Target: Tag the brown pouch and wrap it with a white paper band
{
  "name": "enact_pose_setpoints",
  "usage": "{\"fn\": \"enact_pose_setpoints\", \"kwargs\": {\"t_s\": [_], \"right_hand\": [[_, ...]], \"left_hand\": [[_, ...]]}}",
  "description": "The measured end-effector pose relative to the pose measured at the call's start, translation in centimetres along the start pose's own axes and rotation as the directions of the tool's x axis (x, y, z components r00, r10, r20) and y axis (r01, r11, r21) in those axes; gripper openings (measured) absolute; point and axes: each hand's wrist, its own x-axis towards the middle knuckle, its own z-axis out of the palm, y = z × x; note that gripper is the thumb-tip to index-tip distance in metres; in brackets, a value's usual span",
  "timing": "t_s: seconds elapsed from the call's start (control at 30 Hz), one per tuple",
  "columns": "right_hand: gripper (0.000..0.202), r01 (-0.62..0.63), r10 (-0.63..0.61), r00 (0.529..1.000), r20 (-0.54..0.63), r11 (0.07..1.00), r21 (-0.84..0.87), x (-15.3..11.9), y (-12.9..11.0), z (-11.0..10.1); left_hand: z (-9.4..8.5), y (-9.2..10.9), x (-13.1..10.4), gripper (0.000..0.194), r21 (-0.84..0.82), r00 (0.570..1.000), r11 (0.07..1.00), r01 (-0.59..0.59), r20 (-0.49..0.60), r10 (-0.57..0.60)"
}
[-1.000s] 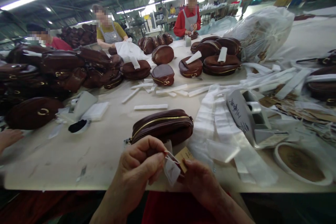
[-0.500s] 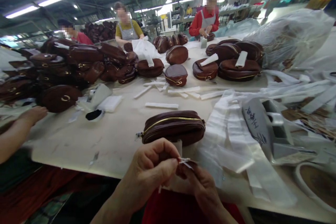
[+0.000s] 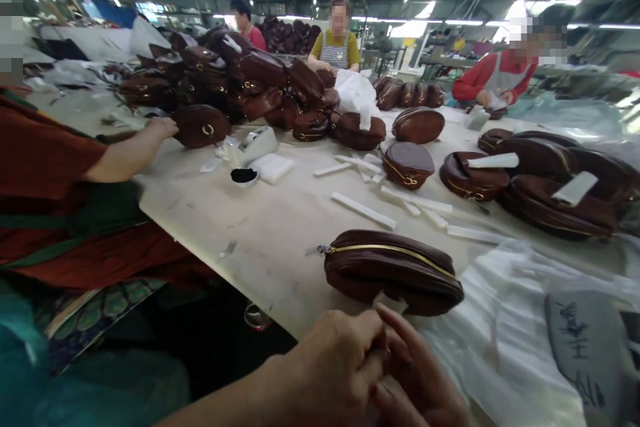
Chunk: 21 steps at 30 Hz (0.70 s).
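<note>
A dark brown leather bag (image 3: 390, 270) with a gold zipper along its top lies just beyond my hands. A pale strip (image 3: 393, 302) shows at its near side, by my fingertips. My left hand (image 3: 340, 363) is closed, its fingers curled in against those of my right hand (image 3: 423, 373). The right index finger reaches forward while its other fingers bend toward the left hand. Whatever lies between the two hands is hidden behind the fingers.
Brown bags (image 3: 263, 73) are heaped at the far left; others (image 3: 560, 207) stand at right. White strips (image 3: 365, 210) and plastic sheeting (image 3: 500, 300) lie around, with a marked grey tape dispenser (image 3: 575, 347) at right. A co-worker's hand (image 3: 163, 127) touches a round bag (image 3: 203, 125) at left.
The view has swung left, so the table's contents sit farther right. The white string seen between my hands is now out of sight, and my hands have drawn closer together.
</note>
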Motion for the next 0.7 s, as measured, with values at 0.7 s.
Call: {"fn": "enact_pose_setpoints", "kwargs": {"t_s": [0.7], "right_hand": [[0.02, 0.411, -0.356, 0.884, 0.302, 0.286, -0.866, 11.7, -4.8, 1.4]], "left_hand": [[-4.2, -11.2, 7.2, 0.047, -0.458, 0.852, 0.881, -0.12, -0.503, -0.146]]}}
